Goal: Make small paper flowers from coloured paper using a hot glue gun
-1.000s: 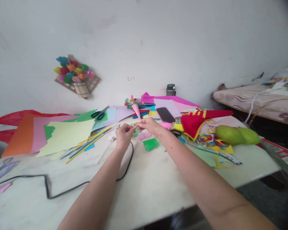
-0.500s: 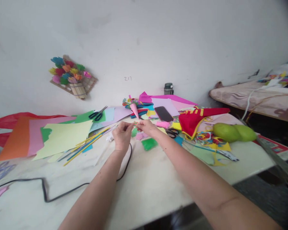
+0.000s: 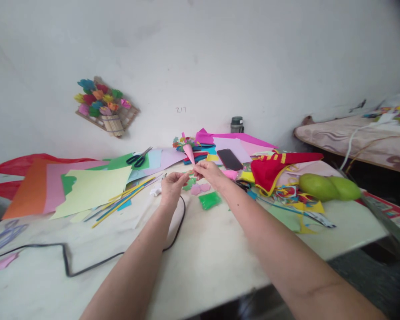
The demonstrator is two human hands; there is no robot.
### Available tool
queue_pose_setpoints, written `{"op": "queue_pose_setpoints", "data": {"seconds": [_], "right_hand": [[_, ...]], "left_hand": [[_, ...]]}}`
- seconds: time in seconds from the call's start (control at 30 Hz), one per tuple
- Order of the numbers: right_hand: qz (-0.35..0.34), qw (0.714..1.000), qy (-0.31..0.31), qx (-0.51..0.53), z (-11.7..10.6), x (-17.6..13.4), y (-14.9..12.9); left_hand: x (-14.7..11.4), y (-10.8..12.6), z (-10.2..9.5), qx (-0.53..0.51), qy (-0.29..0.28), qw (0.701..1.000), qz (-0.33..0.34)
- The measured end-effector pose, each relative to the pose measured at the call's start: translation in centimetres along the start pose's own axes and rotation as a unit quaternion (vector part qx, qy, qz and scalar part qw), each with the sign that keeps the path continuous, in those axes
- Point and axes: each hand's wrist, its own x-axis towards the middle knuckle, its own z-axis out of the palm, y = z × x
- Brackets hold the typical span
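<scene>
My left hand [image 3: 173, 186] is closed in a pinch over the middle of the table, its thumb and fingertips pointing right. My right hand [image 3: 208, 172] faces it, fingers pinched together just short of the left fingertips. Any small piece in their grips is too tiny and covered to name; a bit of green and orange shows between them. Just behind the fingers lies a pink paper cone [image 3: 188, 153] with small colourful paper shapes at its wide end. Close below the hands are pink paper flower shapes [image 3: 200, 189] and a shiny green packet [image 3: 210, 201].
Left are coloured paper sheets [image 3: 96, 186], scissors [image 3: 138, 158], and yellow and blue strips [image 3: 123, 202]. A black cable [image 3: 66, 262] runs under my left arm. Right are a phone [image 3: 229, 159], red cloth [image 3: 268, 173] and green fruits [image 3: 326, 186]. A flask [image 3: 236, 125] stands behind.
The view has shifted slightly, so the scene sits a little further right. My left hand has turned a little and its fingertips sit slightly further from the right hand's.
</scene>
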Motion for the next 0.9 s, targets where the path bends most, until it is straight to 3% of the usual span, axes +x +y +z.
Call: {"op": "queue_pose_setpoints", "data": {"seconds": [0.23,0.47,0.6,0.83,0.9], "right_hand": [[0.001,1.000,-0.027,-0.011,0.3,0.0,-0.1],[0.006,1.000,-0.015,0.010,0.0,-0.2,-0.5],[0.014,0.999,0.019,0.021,-0.7,-0.3,-0.9],[0.051,0.994,0.096,0.016,-1.9,-0.7,-2.1],[0.062,0.993,0.094,0.029,-2.3,-0.9,-2.4]], "left_hand": [[0.5,-0.5,-0.6,0.115,0.011,0.993,0.035],[0.4,0.0,-0.6,0.186,0.024,0.972,0.141],[0.5,0.0,-0.9,0.182,0.029,0.975,0.127],[0.5,-0.3,-1.2,0.176,0.020,0.983,0.043],[0.5,-0.4,-1.1,0.156,0.021,0.987,0.034]]}}
